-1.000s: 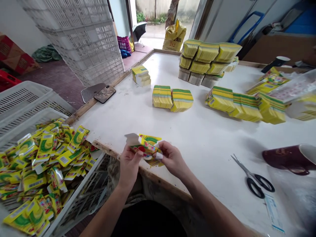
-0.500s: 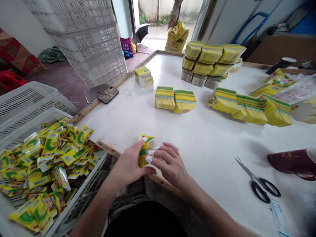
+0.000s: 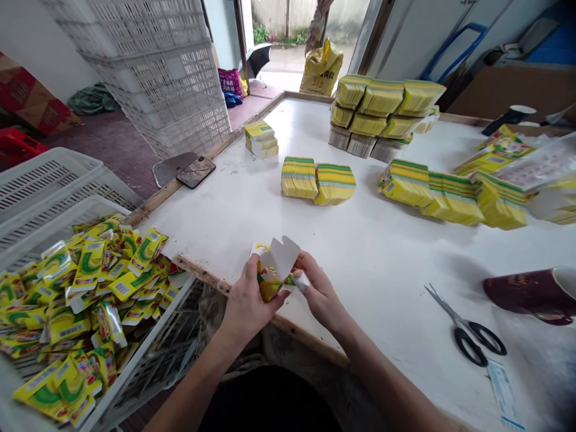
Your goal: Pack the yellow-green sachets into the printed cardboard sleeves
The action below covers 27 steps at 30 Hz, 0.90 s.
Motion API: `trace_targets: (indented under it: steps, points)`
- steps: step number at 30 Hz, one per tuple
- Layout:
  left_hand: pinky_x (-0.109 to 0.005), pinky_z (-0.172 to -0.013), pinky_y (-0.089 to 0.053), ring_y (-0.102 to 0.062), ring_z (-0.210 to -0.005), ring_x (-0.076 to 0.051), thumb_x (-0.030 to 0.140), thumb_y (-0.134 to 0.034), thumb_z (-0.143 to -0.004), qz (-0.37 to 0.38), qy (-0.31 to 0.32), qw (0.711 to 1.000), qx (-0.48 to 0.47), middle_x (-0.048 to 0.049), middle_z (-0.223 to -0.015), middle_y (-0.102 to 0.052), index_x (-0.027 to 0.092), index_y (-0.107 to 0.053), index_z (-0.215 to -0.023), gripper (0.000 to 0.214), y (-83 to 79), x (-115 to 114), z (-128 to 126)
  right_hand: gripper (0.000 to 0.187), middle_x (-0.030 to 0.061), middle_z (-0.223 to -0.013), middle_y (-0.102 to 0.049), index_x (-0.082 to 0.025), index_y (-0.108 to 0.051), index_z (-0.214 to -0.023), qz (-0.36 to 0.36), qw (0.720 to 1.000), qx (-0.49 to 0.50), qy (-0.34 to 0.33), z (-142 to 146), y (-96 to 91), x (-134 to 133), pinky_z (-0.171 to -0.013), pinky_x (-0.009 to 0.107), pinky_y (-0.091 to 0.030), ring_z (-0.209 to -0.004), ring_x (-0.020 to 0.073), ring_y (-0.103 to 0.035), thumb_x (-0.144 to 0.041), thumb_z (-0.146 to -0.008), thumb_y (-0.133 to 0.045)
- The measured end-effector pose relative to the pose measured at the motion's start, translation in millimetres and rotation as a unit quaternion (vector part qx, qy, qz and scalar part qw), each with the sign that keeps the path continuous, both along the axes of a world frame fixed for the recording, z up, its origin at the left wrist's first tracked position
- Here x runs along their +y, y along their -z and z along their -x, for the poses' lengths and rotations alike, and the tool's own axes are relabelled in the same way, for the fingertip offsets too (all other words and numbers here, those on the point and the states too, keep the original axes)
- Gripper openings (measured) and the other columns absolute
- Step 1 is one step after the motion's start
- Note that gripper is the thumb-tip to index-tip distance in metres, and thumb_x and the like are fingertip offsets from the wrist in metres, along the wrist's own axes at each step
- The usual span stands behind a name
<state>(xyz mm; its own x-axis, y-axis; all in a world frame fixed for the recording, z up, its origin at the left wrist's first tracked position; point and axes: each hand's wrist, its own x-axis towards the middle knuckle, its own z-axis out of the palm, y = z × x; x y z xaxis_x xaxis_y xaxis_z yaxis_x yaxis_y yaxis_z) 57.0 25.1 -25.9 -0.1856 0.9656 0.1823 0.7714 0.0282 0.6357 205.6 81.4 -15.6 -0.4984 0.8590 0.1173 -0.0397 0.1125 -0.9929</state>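
Near the table's front edge my left hand (image 3: 246, 295) is closed around a small yellow and green carton (image 3: 269, 290). White tape wraps its thumb or a fingertip. My right hand (image 3: 318, 293), also with taped fingertips, pinches a piece of thin card (image 3: 285, 257) whose pale grey-white inner side faces up, with notched edges. This card stands against the carton in my left hand; I cannot tell whether the two are one piece. To the left, a white plastic crate (image 3: 135, 359) holds many similar yellow cartons (image 3: 92, 264).
Bundles of flat cartons (image 3: 299, 178) lie mid-table, with a taller stack (image 3: 377, 108) behind and a row (image 3: 432, 189) to the right. Scissors (image 3: 463, 327) and a dark mug (image 3: 526, 295) are at right. A phone (image 3: 196, 171) lies on the left edge; crates (image 3: 157, 72) tower behind.
My right hand has drawn slightly right and turned, its fingers now pinching card. The card's pale inner side has come up into view between my hands. My left hand stays almost in place.
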Motion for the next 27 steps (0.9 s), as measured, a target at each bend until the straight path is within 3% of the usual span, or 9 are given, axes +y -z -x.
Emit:
trace_targets:
  steps: [6,11,14,17,22,27]
  points:
    - [-0.039,-0.074,-0.054,-0.066,-0.096,-0.031,0.044,-0.065,-0.079,-0.018,0.054,0.998,0.010,-0.0154,-0.113,-0.061,0.021,-0.029,-0.132,0.068,2.6,0,0,0.034,0.0045,-0.123,-0.061,-0.026,-0.056,-0.125,0.087,0.993,0.032,-0.075,-6,-1.2,5,-0.100,0.039,-0.045,-0.117,0.0222,-0.055,-0.038,-0.094,-0.047]
    - [-0.039,-0.076,-0.053,-0.065,-0.096,-0.029,0.032,-0.066,-0.078,-0.034,0.077,0.996,0.005,-0.0134,-0.110,-0.061,0.021,-0.031,-0.129,0.064,7.2,-3,-4,0.030,0.0048,-0.119,-0.065,-0.025,-0.062,-0.116,0.084,0.995,0.019,-0.044,-2,-0.3,3,-0.101,0.045,-0.044,-0.114,0.0245,-0.057,-0.032,-0.088,-0.052]
    - [-0.039,-0.079,-0.053,-0.064,-0.099,-0.029,0.025,-0.067,-0.075,-0.052,0.109,0.993,0.004,-0.0130,-0.114,-0.060,0.023,-0.031,-0.129,0.065,8.0,-4,-11,0.033,0.0039,-0.116,-0.066,-0.025,-0.060,-0.116,0.143,0.988,0.039,-0.051,0,2.8,2,-0.099,0.043,-0.046,-0.110,0.0233,-0.060,-0.027,-0.082,-0.059]
    - [-0.038,-0.079,-0.053,-0.064,-0.100,-0.029,0.023,-0.068,-0.074,-0.051,0.112,0.992,-0.005,-0.0125,-0.113,-0.060,0.024,-0.030,-0.128,0.065,8.1,-5,-17,0.036,0.0050,-0.121,-0.063,-0.026,-0.058,-0.117,0.190,0.977,0.060,-0.073,0,8.1,2,-0.101,0.041,-0.046,-0.113,0.0227,-0.059,-0.035,-0.082,-0.063]
    - [-0.040,-0.073,-0.055,-0.064,-0.097,-0.031,0.031,-0.069,-0.074,-0.054,0.063,0.997,-0.002,-0.0143,-0.112,-0.058,0.023,-0.028,-0.124,0.065,5.1,-6,-15,0.058,0.0095,-0.120,-0.063,-0.024,-0.055,-0.125,0.169,0.980,0.092,-0.049,2,13.3,1,-0.096,0.043,-0.049,-0.109,0.0256,-0.061,-0.064,-0.083,-0.054]
    - [-0.040,-0.076,-0.054,-0.064,-0.097,-0.028,0.020,-0.064,-0.072,-0.036,0.122,0.992,0.001,-0.0106,-0.115,-0.057,0.026,-0.031,-0.120,0.059,4.5,-4,-7,0.067,0.0115,-0.125,-0.059,-0.021,-0.047,-0.134,0.041,0.997,0.031,-0.062,2,10.8,-4,-0.102,0.043,-0.045,-0.117,0.0280,-0.056,-0.065,-0.084,-0.050]
